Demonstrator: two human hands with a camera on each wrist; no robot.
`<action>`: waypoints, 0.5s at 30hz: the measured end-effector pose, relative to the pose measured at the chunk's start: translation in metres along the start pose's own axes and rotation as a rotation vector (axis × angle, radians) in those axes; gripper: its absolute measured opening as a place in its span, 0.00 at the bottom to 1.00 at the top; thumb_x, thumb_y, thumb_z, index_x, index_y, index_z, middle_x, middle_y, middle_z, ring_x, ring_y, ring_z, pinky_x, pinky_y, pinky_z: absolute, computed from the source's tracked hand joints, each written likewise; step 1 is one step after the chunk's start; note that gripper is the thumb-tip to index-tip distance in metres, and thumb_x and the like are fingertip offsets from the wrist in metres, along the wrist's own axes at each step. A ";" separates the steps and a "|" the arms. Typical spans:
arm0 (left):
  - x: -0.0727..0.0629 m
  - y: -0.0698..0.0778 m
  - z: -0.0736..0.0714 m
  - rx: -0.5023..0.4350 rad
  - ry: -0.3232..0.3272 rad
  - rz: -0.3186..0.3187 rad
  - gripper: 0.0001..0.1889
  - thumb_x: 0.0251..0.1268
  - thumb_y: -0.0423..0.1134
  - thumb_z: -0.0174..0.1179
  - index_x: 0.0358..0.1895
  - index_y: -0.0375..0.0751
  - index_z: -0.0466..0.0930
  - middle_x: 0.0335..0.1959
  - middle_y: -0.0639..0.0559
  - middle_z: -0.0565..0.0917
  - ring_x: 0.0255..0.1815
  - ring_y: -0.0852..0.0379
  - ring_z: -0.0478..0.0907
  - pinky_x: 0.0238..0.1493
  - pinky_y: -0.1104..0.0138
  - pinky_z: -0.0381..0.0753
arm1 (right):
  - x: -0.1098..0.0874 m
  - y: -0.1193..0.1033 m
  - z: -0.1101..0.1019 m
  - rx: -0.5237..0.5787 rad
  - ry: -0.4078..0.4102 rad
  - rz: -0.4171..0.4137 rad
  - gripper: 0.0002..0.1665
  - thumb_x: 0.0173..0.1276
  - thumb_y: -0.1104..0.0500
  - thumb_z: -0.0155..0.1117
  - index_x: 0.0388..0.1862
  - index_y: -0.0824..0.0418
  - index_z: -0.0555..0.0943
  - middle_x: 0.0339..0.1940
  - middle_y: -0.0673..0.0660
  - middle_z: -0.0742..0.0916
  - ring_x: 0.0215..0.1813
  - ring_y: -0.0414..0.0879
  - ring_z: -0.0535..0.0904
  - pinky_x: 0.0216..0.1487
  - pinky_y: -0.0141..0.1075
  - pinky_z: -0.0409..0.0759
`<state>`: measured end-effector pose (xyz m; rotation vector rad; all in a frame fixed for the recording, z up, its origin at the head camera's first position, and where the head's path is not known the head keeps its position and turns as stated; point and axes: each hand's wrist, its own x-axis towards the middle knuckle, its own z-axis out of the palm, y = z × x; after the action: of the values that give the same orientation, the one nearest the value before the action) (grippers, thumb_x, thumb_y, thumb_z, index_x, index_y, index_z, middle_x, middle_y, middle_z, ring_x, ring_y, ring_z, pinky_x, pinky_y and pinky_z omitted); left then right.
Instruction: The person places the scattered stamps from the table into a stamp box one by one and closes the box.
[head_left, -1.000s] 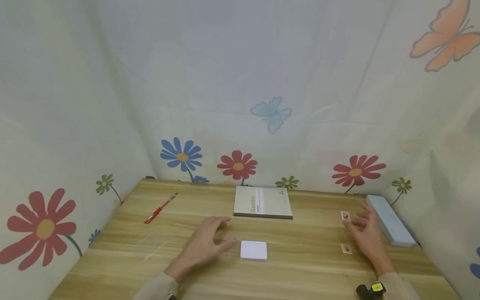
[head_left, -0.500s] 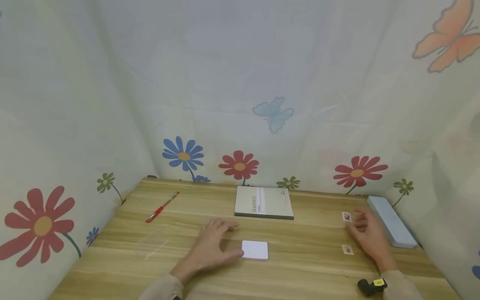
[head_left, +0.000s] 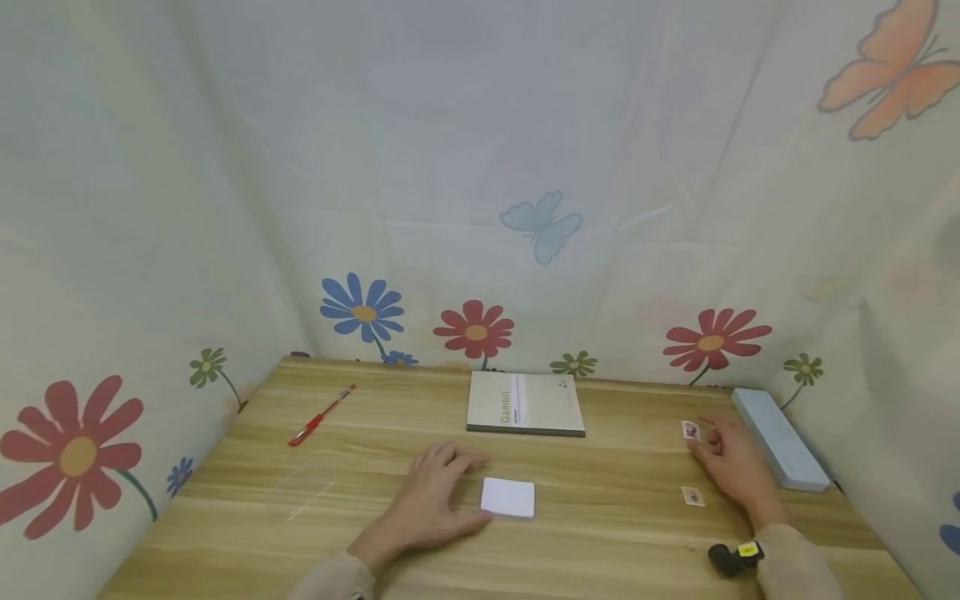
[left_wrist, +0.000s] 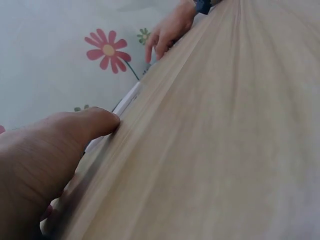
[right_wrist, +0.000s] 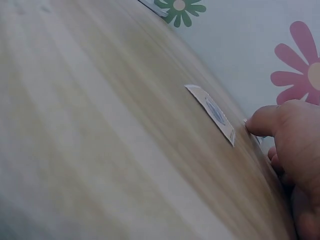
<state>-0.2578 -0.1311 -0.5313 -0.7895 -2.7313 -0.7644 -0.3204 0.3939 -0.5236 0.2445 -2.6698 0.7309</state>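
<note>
A white rounded card-like piece (head_left: 507, 497) lies flat on the table. My left hand (head_left: 431, 500) rests beside it with fingers spread loosely and the thumb at its lower left corner. On the right, a small stamp with a reddish picture (head_left: 690, 430) lies flat. My right hand (head_left: 738, 467) is at that stamp's right edge, fingers loosely bent; in the right wrist view the thumb (right_wrist: 265, 121) reaches its edge, and the other fingertips are partly hidden. A second stamp (head_left: 692, 497) with a bluish picture (right_wrist: 212, 112) lies nearer to me.
Behind the card lies a notebook (head_left: 525, 404) marked "Gambit". A red pen (head_left: 322, 415) is at the left, with a clear plastic sheet (head_left: 303, 493) in front of it. A pale blue case (head_left: 780, 440) stands right of my right hand. Patterned curtain surrounds the table.
My left hand has moved right, bringing its thumb to the white piece's corner. The right hand's fingers have drawn in closer to the upper stamp. Both stamps stay in place.
</note>
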 end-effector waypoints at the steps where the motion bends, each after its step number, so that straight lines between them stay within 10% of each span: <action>1: 0.000 0.000 -0.001 0.002 -0.005 0.000 0.40 0.62 0.69 0.76 0.74 0.58 0.81 0.58 0.58 0.79 0.63 0.54 0.73 0.70 0.45 0.72 | 0.000 -0.001 0.000 -0.008 -0.008 0.005 0.32 0.78 0.59 0.73 0.72 0.75 0.77 0.45 0.65 0.84 0.45 0.55 0.80 0.47 0.51 0.79; 15: -0.003 0.005 -0.004 0.015 -0.043 0.016 0.30 0.66 0.69 0.74 0.68 0.68 0.86 0.59 0.59 0.75 0.63 0.54 0.68 0.65 0.48 0.68 | -0.002 -0.010 0.000 -0.055 -0.064 0.061 0.30 0.83 0.57 0.64 0.77 0.71 0.77 0.57 0.76 0.79 0.58 0.70 0.78 0.56 0.65 0.76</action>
<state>-0.2528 -0.1309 -0.5271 -0.8334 -2.7619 -0.7306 -0.3156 0.3852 -0.5198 0.1760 -2.7649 0.6782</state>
